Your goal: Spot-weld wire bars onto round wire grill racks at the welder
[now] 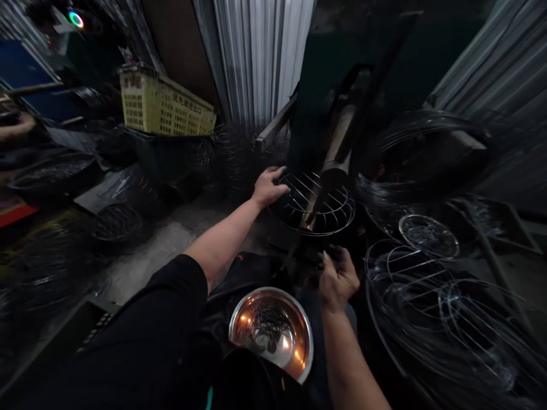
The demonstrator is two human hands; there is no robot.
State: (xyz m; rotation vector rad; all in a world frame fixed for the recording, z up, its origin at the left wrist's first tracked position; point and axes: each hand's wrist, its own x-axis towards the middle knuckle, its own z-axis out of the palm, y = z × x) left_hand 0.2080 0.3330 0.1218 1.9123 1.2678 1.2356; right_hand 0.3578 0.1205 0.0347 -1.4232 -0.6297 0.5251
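Observation:
A round wire rack [337, 219], with a ring rim and several parallel wires across it, sits under a worn metal arm [337, 142] of a dark machine. My left hand [270, 187] is at the rack's left edge, thumb and fingers closed around its rim. Below and to the right of the rack, my right hand [339, 279] is raised palm up, its darkened fingertips pinched together. What they hold, if anything, is too small to make out. A shiny metal bowl [299, 364] with short dark metal pieces in it rests at my lap.
Coils of wire [448, 319] fill the right side, near a small round dish [429, 236] of pieces. A yellow crate [171, 105] stands back left on a dark bin. At the far left edge another person's arm [17, 128] shows. Corrugated metal sheeting [260, 57] lies behind.

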